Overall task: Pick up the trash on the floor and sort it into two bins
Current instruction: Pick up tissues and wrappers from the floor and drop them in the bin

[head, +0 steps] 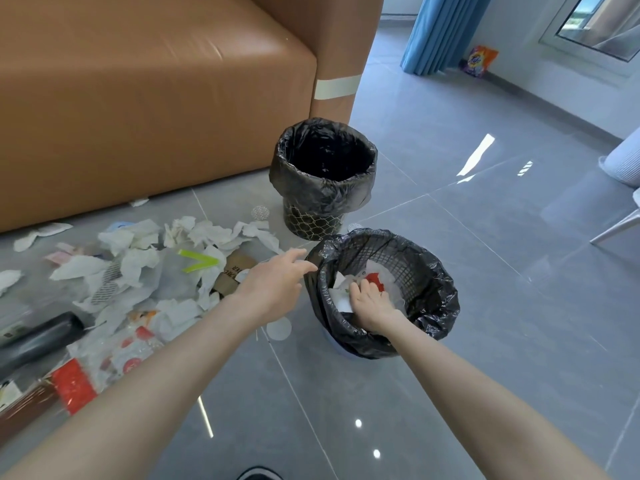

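The right hand's [369, 301] fingertips are buried in trash [388, 280] inside the near bin [441, 296] (grip unclear). The far bin's [322, 188] inside is too dark. The left edge cuts a blurred cylinder [41, 337].

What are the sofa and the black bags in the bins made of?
The sofa looks like smooth brown leather or fake leather: soft shine, shallow creases. The far bin's bag and near bin's bag look like thin glossy plastic: crinkly, shiny folds.
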A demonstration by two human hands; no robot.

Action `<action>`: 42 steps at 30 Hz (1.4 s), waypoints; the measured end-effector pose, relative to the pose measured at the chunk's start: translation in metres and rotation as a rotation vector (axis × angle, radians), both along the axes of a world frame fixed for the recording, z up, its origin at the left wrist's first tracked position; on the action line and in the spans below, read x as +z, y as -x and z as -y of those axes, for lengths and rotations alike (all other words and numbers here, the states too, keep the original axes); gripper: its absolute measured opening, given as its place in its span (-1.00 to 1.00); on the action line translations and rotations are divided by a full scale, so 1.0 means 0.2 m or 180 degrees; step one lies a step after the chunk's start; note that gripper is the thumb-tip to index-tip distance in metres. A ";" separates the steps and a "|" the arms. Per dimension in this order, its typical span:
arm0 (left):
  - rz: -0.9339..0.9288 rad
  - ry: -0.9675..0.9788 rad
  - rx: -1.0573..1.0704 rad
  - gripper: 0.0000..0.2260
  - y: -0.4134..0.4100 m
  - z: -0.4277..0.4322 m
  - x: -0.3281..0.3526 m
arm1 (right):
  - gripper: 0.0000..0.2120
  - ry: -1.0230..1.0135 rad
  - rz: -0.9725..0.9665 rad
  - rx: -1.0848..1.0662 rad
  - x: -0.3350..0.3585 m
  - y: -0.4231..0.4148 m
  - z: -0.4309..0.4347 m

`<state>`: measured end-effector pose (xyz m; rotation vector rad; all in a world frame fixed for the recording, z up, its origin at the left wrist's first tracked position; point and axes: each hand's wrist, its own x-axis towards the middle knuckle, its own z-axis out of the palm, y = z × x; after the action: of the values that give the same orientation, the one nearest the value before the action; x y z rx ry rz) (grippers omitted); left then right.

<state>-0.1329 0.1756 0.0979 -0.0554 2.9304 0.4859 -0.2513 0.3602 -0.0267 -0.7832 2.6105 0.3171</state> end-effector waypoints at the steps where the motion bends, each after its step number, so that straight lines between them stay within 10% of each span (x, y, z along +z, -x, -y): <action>1: -0.0007 0.0001 -0.0010 -0.59 0.00 0.00 0.00 | -0.60 0.0059 0.0220 -0.0076 0.01 0.01 0.00; 9: 0.0067 -0.0030 0.0028 -0.62 0.00 0.01 -0.01 | -0.36 0.0436 0.1441 -0.0536 0.10 0.02 0.01; 20: 0.0193 -0.0088 0.0056 -0.63 -0.02 0.06 -0.07 | -0.71 0.0408 0.0897 -0.0713 -0.15 -0.09 0.10; 27: 0.0290 0.0003 0.0033 -0.63 -0.04 0.07 -0.03 | -0.55 0.0320 0.0893 -0.0480 0.03 -0.07 0.10; 42: 0.0139 0.0253 0.0302 -0.61 -0.19 0.43 0.20 | -0.75 0.2062 0.0234 -0.0329 0.61 -0.16 0.42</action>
<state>-0.0952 0.0891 0.1385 -0.2132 2.9131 0.3765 -0.2190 0.2758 0.0961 -0.8226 2.6776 -0.6066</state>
